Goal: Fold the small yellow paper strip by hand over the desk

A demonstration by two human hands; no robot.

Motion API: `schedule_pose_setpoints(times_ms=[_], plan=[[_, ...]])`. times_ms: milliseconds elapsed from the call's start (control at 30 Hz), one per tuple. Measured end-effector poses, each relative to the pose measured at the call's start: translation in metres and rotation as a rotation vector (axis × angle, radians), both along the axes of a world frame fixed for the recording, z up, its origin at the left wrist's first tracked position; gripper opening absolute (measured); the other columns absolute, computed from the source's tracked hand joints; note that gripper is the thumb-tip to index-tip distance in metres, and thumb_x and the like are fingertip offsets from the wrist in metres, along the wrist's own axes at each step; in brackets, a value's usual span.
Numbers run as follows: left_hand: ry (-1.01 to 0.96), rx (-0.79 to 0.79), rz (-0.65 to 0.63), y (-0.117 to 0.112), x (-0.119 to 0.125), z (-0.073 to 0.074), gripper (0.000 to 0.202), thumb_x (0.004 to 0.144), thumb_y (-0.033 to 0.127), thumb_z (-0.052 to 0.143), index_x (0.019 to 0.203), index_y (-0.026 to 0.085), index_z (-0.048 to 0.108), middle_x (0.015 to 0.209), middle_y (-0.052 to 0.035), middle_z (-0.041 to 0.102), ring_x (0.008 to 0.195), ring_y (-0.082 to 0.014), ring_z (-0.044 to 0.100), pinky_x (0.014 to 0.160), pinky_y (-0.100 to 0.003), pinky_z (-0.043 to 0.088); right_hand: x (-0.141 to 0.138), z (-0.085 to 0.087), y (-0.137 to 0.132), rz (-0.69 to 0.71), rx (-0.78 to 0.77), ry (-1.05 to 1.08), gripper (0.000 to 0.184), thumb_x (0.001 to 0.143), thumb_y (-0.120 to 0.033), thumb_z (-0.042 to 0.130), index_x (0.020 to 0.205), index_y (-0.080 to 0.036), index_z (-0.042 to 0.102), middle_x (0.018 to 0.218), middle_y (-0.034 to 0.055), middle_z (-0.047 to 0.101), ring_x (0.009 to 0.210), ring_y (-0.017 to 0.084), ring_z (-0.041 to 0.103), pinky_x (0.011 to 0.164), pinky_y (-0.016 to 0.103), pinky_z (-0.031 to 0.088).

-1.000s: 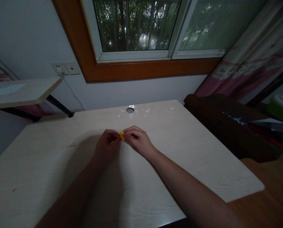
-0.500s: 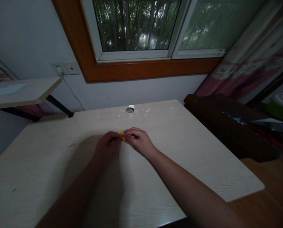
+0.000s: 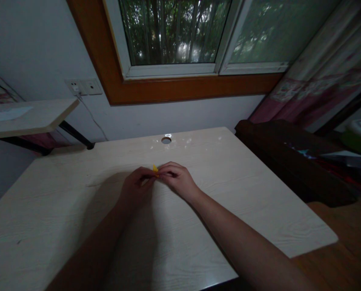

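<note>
A small yellow piece [image 3: 155, 168], thin and pointed like folded paper, is pinched between my two hands above the middle of the table. From the left, my left hand [image 3: 139, 181] grips it with thumb and fingers pressed together. My right hand [image 3: 176, 176] pinches it from the other side, its fingertips meeting those of the left. Only the tip of the yellow piece shows above the fingers; its lower part is mostly hidden by them.
The pale wood table [image 3: 244, 194] has a round cable hole [image 3: 166, 140] near its back edge. A raised shelf [image 3: 32, 115] on black legs stands at the left. Dark wooden furniture [image 3: 277, 157] adjoins the right side, and a window is behind.
The lower part of the yellow piece, visible earlier below the fingertips, is now mostly covered. Both hands have stayed nearly in place.
</note>
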State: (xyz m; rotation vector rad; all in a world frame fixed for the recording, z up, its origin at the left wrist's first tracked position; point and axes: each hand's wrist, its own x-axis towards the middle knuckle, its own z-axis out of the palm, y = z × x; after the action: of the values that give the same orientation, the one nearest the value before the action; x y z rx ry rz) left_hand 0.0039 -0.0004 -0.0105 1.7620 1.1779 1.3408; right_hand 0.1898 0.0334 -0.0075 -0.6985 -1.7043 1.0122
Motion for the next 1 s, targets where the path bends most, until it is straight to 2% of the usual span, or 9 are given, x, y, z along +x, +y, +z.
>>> schedule_pose_setpoints(times_ms=[167, 333, 633, 1000], plan=[[0.048, 0.025, 0.012, 0.0, -0.001, 0.0, 0.009, 0.082, 0.026, 0.066, 0.09, 0.02, 0.066, 0.089, -0.0042, 0.068, 0.083, -0.0163, 0.065, 0.079, -0.031, 0.056, -0.003, -0.002, -0.001, 0.009, -0.062, 0.024, 0.008, 0.08, -0.03, 0.073, 0.084, -0.023, 0.073, 0.095, 0.0043, 0.068, 0.089, 0.016, 0.065, 0.079, 0.031, 0.054], [0.042, 0.002, 0.006, 0.0, 0.001, 0.001, 0.01, 0.082, 0.027, 0.066, 0.089, 0.02, 0.067, 0.087, -0.0047, 0.069, 0.081, -0.0166, 0.066, 0.078, -0.031, 0.056, -0.005, -0.008, -0.001, 0.076, -0.192, 0.126, 0.01, 0.082, -0.03, 0.07, 0.086, -0.021, 0.07, 0.101, 0.0048, 0.064, 0.078, 0.013, 0.065, 0.071, 0.028, 0.057], [0.02, -0.006, 0.029, -0.001, 0.003, -0.001, 0.011, 0.081, 0.028, 0.068, 0.089, 0.02, 0.066, 0.087, -0.0032, 0.069, 0.081, -0.0161, 0.066, 0.078, -0.03, 0.056, -0.005, -0.003, -0.002, 0.023, -0.171, 0.069, 0.009, 0.084, -0.029, 0.067, 0.084, -0.02, 0.068, 0.095, 0.0048, 0.064, 0.074, 0.012, 0.063, 0.068, 0.026, 0.053], [0.072, -0.02, 0.072, 0.001, 0.002, -0.003, 0.009, 0.081, 0.028, 0.066, 0.086, 0.021, 0.067, 0.085, -0.0036, 0.07, 0.08, -0.0167, 0.067, 0.078, -0.03, 0.055, -0.007, -0.013, -0.002, -0.08, -0.167, -0.006, 0.014, 0.083, -0.034, 0.068, 0.087, -0.02, 0.069, 0.083, 0.0028, 0.065, 0.069, 0.013, 0.059, 0.063, 0.025, 0.046]])
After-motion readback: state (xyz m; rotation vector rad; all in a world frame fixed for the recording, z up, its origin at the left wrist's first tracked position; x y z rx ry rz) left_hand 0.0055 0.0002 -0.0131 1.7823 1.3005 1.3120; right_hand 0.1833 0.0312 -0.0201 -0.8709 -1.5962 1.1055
